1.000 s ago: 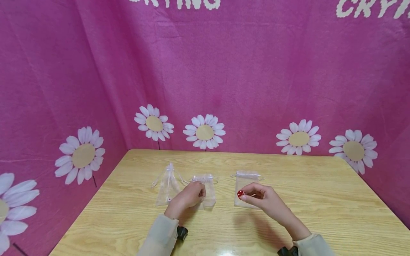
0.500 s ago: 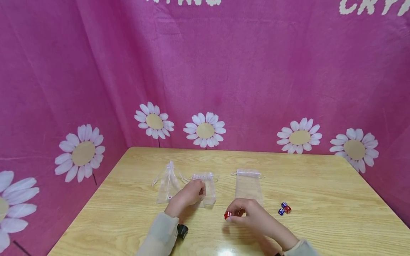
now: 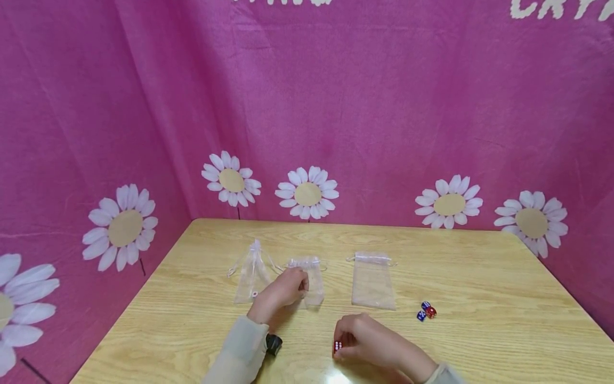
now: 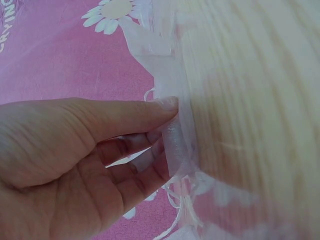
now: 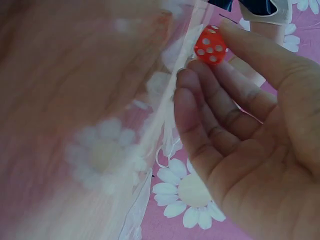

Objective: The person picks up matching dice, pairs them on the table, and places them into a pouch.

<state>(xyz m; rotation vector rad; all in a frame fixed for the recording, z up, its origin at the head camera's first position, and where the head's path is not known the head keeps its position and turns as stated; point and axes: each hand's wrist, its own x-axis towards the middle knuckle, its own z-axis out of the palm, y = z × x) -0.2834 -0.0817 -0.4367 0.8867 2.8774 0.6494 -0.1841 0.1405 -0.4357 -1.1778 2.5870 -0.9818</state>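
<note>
Near the front of the table my right hand (image 3: pixel 366 341) pinches a red die (image 3: pixel 338 346) with white dots between thumb and fingertips, low over the wood. The right wrist view shows the same die (image 5: pixel 212 45) at the fingertips, close to the tabletop. My left hand (image 3: pixel 287 288) lies over a small sheer drawstring bag (image 3: pixel 314 288), the middle one of three. In the left wrist view its thumb and fingers pinch the bag's fabric (image 4: pixel 172 145). Part of that bag is hidden under the hand.
Left of it lies another sheer bag (image 3: pixel 245 282), its neck gathered, with a small white die (image 3: pixel 255 294) showing a red dot. A third bag (image 3: pixel 373 282) lies flat to the right. Two blue dice (image 3: pixel 421 316) and a red die (image 3: pixel 431 312) sit further right.
My right hand has moved left and toward the table's front edge with the red die, uncovering the right bag and the dice group. My left hand stays on the middle bag.
</note>
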